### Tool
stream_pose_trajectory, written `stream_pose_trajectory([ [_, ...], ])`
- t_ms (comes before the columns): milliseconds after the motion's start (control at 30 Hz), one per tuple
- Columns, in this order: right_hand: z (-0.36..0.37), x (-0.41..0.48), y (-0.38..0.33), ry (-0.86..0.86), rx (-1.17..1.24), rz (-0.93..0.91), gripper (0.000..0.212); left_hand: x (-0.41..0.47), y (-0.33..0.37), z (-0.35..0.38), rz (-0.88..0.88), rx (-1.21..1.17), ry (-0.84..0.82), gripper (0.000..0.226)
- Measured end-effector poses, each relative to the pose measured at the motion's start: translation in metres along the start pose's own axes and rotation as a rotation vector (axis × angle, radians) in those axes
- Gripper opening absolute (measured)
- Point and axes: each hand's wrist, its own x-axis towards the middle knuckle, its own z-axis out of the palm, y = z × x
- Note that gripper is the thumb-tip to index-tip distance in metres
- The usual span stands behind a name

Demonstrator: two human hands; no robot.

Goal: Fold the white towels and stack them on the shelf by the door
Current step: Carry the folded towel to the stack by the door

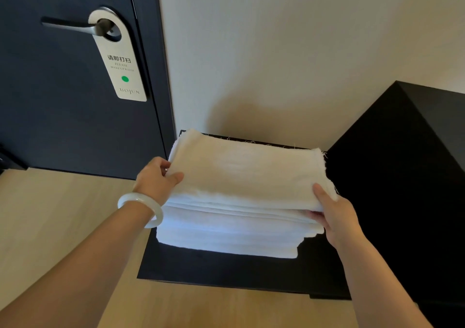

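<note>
White terry fills the middle of the view: a stack (226,234) of folded towels sits on a low black shelf (214,270), set back against the beige wall (276,51) and just beside the dark door (63,126). The top towel (246,174) lies across the stack, with loose threads along its far edge and its near right corner held slightly off the layers below. The left hand (156,179) grips this towel at its left edge, with the thumb (176,176) pressed on the upper face and the other fingers curled underneath, mostly hidden. The right hand (334,217) pinches the near right corner in the same way: its thumb (323,194) lies flat on top, and its fingers are tucked between the top towel and the rest of the pile. Both bare forearms reach in from the bottom edge, and a pale glossy bangle (141,205) circles the left wrist. On the door, a silver lever handle (68,25) carries a light card hanger (120,63) printed with Chinese characters, a green dot and the word BOJUN. A taller black cabinet (402,176) stands just to the right of the shelf, and a light wood floor (50,214) spreads out to the left and in front
</note>
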Motion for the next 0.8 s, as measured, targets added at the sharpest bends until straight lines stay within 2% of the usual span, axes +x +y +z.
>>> stream_pose_trajectory([
  [100,0.002,0.002,0.000,0.078,-0.199,0.056,0.040,-0.002,-0.005,0.000,0.004,0.010,-0.006,0.026],
  [200,-0.005,0.002,-0.002,0.031,-0.232,0.083,0.042,-0.004,-0.007,0.001,-0.013,0.007,-0.010,0.029],
  [367,-0.033,-0.004,0.002,-0.233,0.060,0.049,0.036,-0.010,-0.006,-0.006,-0.060,-0.096,-0.035,0.035],
  [467,-0.046,-0.006,0.016,-0.346,0.188,0.034,0.043,-0.021,-0.007,0.001,0.020,-0.043,-0.061,0.041],
  [567,-0.045,-0.011,0.024,-0.273,0.169,0.045,0.018,-0.028,-0.009,0.010,0.055,0.001,-0.043,0.055],
  [633,-0.043,-0.012,0.024,-0.224,0.158,0.027,0.011,-0.027,-0.010,0.011,0.038,-0.045,-0.011,0.051],
  [733,-0.044,-0.012,0.022,-0.157,0.080,-0.010,0.005,-0.024,-0.014,0.008,0.011,-0.068,-0.008,0.045],
  [800,-0.044,-0.012,0.028,-0.132,0.028,0.038,0.019,-0.025,-0.017,0.006,-0.020,-0.096,-0.023,0.044],
])
